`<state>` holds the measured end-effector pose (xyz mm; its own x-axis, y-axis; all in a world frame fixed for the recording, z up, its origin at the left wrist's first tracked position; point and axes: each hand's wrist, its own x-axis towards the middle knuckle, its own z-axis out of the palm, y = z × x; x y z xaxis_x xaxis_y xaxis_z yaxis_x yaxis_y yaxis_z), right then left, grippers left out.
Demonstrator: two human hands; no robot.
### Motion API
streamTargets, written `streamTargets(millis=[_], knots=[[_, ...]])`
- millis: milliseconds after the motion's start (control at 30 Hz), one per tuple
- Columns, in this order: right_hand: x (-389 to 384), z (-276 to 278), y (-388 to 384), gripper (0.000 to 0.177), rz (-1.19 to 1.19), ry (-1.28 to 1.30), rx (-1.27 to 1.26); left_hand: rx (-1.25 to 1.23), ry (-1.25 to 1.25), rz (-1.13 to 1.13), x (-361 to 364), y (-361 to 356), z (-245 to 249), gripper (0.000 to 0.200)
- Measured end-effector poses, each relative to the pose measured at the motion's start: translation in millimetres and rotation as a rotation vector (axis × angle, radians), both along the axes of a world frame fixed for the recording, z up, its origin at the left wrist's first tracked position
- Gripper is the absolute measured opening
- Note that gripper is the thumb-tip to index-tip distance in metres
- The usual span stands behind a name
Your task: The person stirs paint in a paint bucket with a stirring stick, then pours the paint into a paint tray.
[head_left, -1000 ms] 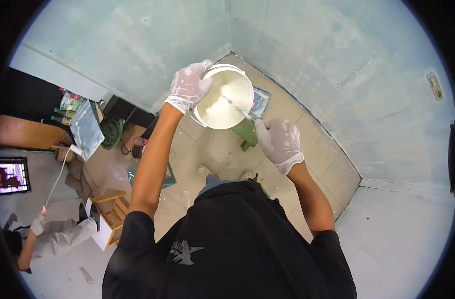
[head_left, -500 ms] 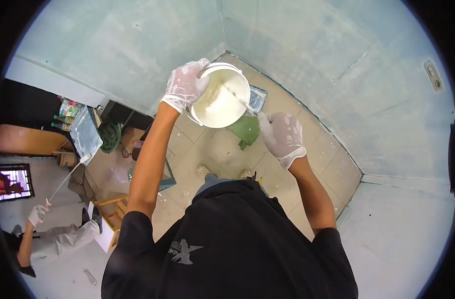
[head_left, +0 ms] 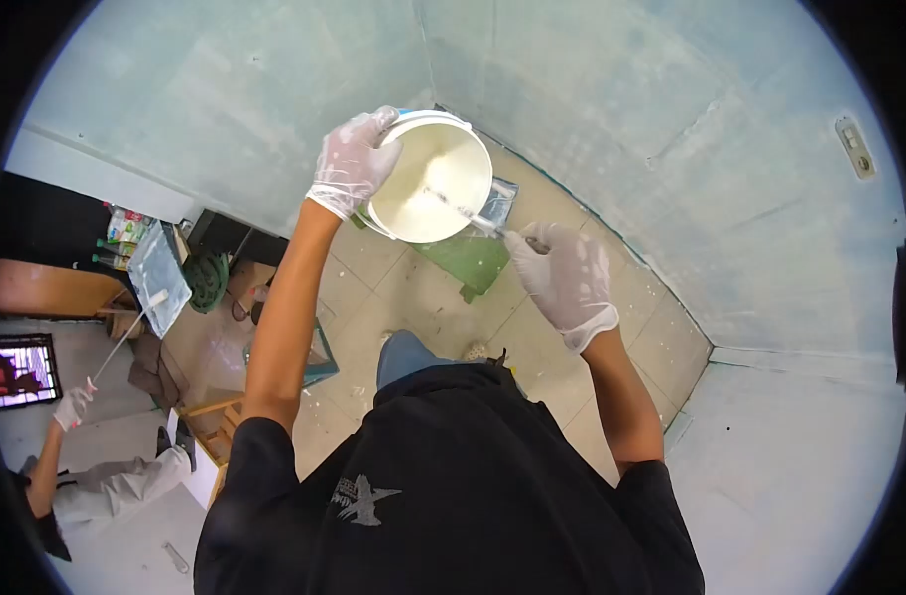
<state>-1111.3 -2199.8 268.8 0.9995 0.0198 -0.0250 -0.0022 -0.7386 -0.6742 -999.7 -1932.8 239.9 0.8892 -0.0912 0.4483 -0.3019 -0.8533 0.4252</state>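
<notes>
A white bucket (head_left: 431, 178) with pale paint inside is held up in front of me, its open top facing me. My left hand (head_left: 357, 164), in a thin paint-smeared glove, grips its left rim. My right hand (head_left: 564, 278), gloved too, is closed round the handle of a paint-coated tool (head_left: 484, 226). The tool's far end reaches over the right rim into the bucket; its tip is hard to make out against the paint. Below the bucket, a green object (head_left: 466, 260) lies on the tiled floor.
At lower left, a co-worker's gloved hand (head_left: 74, 407) holds a long-handled roller (head_left: 157, 297) over a paint tray (head_left: 160, 278). A wooden-framed stand (head_left: 213, 436) is by the co-worker's feet. Pale walls (head_left: 651, 59) meet in a corner ahead; a wall switch (head_left: 854, 148) is at right.
The bucket and my left hand have shifted slightly left and up. My knee shows further forward below. The co-worker's roller has moved down and left onto the tray.
</notes>
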Motion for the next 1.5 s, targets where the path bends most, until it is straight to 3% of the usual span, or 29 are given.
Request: streamTargets(millis=[167,300,367,400,433,467,567,600,667,867,933,967,1000,1133,1167,1333,1367,1500], knots=[[10.4,12.1,-18.9,0.028,-0.050,-0.334,0.022,-0.032,-0.137,-0.049,21.4,4.3,6.5,0.027],[48.2,10.3,-15.3,0.021,-0.139,-0.386,0.176,-0.110,-0.120,-0.008,55.3,2.4,11.3,0.032],[65.6,1.5,-15.0,0.021,-0.151,-0.350,0.147,-0.091,-0.071,0.025,71.6,-0.1,9.7,0.034],[76.5,-4.6,-13.0,0.021,-0.160,-0.320,0.117,-0.084,-0.177,-0.016,79.7,-0.3,4.2,0.034],[87.1,-17.5,-15.9,0.023,-0.099,-0.493,0.039,-0.069,-0.129,0.002,88.3,-2.0,1.9,0.033],[106.7,-31.1,-14.8,0.023,-0.126,-0.478,0.031,-0.056,-0.067,0.003,112.8,-6.7,-6.6,0.033],[132.9,-51.7,-0.4,0.030,-0.028,-0.038,-0.092,-0.006,-0.042,-0.037,150.4,-4.4,-28.6,0.035],[141.0,-58.2,-0.7,0.030,-0.038,-0.024,-0.101,-0.015,-0.028,-0.047,163.0,-6.6,-41.1,0.035],[164.5,-78.6,1.5,0.030,-0.099,0.022,0.150,-0.025,0.020,-0.031,192.2,-5.9,-68.1,0.038],[214.4,-168.5,-0.1,0.033,-0.143,0.225,0.114,0.149,0.168,-0.083,254.8,-11.6,-143.5,0.049],[228.3,-206.8,-11.4,0.033,-0.129,0.233,0.213,0.175,0.188,-0.107,276.8,-18.9,-180.3,0.051],[242.4,-202.9,-15.4,0.034,-0.152,0.403,0.254,0.174,0.198,-0.106,290.2,-21.4,-200.8,0.051],[245.1,-217.9,-15.3,0.034,-0.150,0.410,0.251,0.207,0.222,-0.106,295.7,-16.9,-219.8,0.051],[278.3,-299.7,-37.6,0.034,-0.041,0.418,0.249,0.270,0.312,-0.057,323.2,-21.6,-326.7,0.051],[293.2,-322.6,-42.3,0.032,0.001,0.411,0.231,0.379,0.351,-0.001,326.6,-32.6,-332.9,0.050],[333.8,-404.1,-57.7,0.035,0.136,0.532,0.153,0.462,0.609,0.061,361.1,-58.9,-408.5,0.047],[343.0,-418.4,-59.8,0.038,0.155,0.569,0.252,0.483,0.639,0.080,365.8,-62.3,-418.9,0.046],[369.2,-477.7,-56.8,0.031,0.261,0.523,0.191,0.589,0.584,0.131,380.6,-58.0,-489.2,0.045]])
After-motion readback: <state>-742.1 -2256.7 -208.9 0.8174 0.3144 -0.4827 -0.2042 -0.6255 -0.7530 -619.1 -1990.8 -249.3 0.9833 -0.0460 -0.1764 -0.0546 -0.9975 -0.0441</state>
